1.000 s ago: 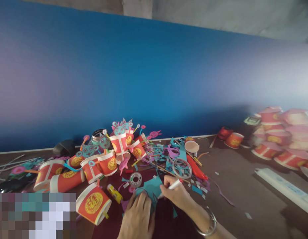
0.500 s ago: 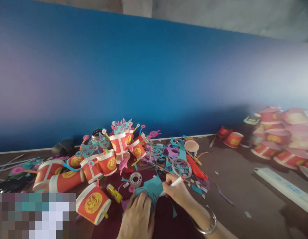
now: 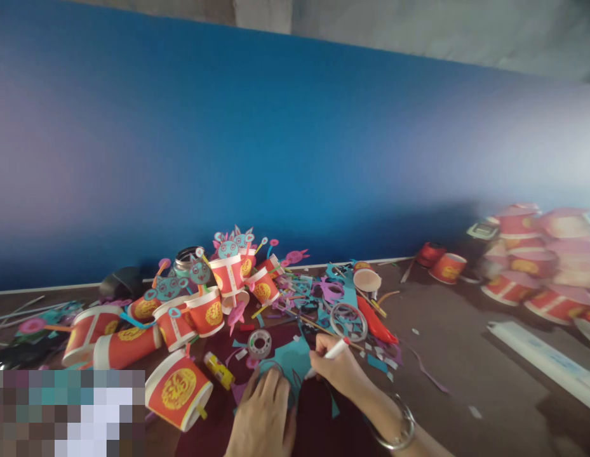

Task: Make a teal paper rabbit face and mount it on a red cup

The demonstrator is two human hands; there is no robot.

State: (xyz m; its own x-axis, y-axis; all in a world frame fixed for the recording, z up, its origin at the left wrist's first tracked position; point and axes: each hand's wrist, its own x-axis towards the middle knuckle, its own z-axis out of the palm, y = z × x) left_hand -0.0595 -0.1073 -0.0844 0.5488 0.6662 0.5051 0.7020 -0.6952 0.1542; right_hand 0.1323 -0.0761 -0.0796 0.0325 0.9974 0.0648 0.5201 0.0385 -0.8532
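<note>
1. Right hand (image 3: 329,360) grips a white marker (image 3: 336,350) with a red end, fingers closed around the barrel; its tip is at the right edge of the blue paper (image 3: 293,356), though whether it touches cannot be told.
2. Left hand (image 3: 265,409) lies flat, back upward and fingers nearly together, over the lower left part of the blue paper.
3. Beneath the blue paper is a dark red sheet (image 3: 326,422); curved dark lines show on the blue paper beside the left fingers.
4. Just beyond the blue paper's upper left corner sits a tape roll (image 3: 251,344).
5. Left of the blue paper lie a yellow object (image 3: 219,370) and, farther out, a tilted red cup (image 3: 176,388).
6. Well to the right of the blue paper is a white power strip (image 3: 537,358).
</note>
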